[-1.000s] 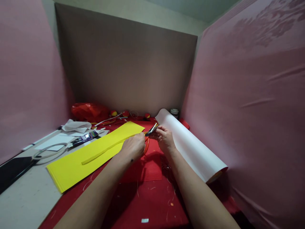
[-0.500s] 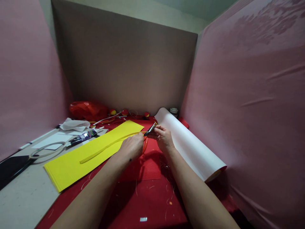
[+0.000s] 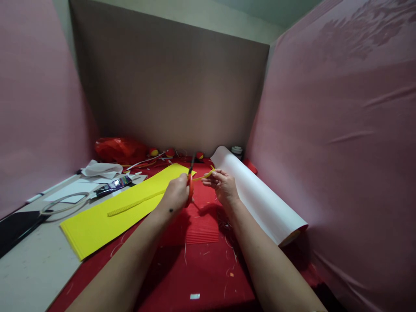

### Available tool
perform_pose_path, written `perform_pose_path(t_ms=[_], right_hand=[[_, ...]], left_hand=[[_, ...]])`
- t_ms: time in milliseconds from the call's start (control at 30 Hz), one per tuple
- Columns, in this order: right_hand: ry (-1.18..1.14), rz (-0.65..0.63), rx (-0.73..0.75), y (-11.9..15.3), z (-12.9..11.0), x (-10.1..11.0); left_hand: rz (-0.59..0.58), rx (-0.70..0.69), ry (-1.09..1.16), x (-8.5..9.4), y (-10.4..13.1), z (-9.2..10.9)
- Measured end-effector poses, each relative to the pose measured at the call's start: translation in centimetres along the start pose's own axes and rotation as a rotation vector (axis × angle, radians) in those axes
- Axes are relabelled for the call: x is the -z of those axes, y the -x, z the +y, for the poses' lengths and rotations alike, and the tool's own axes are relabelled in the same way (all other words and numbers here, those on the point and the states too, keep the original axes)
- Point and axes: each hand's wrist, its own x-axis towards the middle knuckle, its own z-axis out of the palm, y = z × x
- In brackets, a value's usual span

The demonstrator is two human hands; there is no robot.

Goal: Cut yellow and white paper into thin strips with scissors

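My left hand (image 3: 177, 193) is closed round the red handles of the scissors (image 3: 190, 180), whose dark blades point up and away. My right hand (image 3: 224, 186) pinches a narrow yellow strip (image 3: 130, 207) near its far end, where a short piece sticks up. The strip runs leftward past my left hand and lies over a yellow corrugated sheet (image 3: 97, 225). Under both hands lies a red corrugated sheet (image 3: 203, 225).
On the right lies a white roll (image 3: 260, 195), with a small jar (image 3: 237, 151) behind it. A glue tube (image 3: 113, 186) and papers lie at left. A red plastic bag (image 3: 120, 149) and small red-yellow balls (image 3: 154, 152) are at the back.
The scissors have moved left, away from my right hand, and their blades have swung more upright. My left hand has shifted slightly left, and the strip's near end has moved a little too.
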Motion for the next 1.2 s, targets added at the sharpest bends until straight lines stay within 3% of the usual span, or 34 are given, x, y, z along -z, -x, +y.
perform_pose_path(t_ms=[100, 267, 400, 533, 833, 1067, 1200], right_hand=[[-0.068, 0.038, 0.009, -0.1, -0.3, 0.0], [-0.128, 0.046, 0.026, -0.3, -0.3, 0.0], [-0.208, 0.096, -0.011, -0.3, -0.1, -0.1], [-0.227, 0.088, -0.069, -0.1, 0.3, -0.3], [-0.160, 0.104, -0.075, 0.1, 0.9, 0.3], [-0.100, 0.113, -0.010, -0.2, 1.4, 0.9], [-0.103, 0.147, -0.009, -0.6, 1.5, 1.3]], left_hand=[[0.075, 0.113, 0.462, -0.5, -0.6, -0.3], [0.113, 0.145, 0.911, -2.4, -0.5, -0.9], [0.182, 0.160, 1.140, -3.3, -0.6, -1.1], [0.247, 0.161, 1.288, -2.6, -1.6, -1.8], [0.484, 0.138, 1.382, 1.1, -3.4, -3.6], [0.694, 0.049, 1.253, 4.2, -3.4, -4.6], [0.743, 0.032, 1.222, 5.2, -3.3, -5.1]])
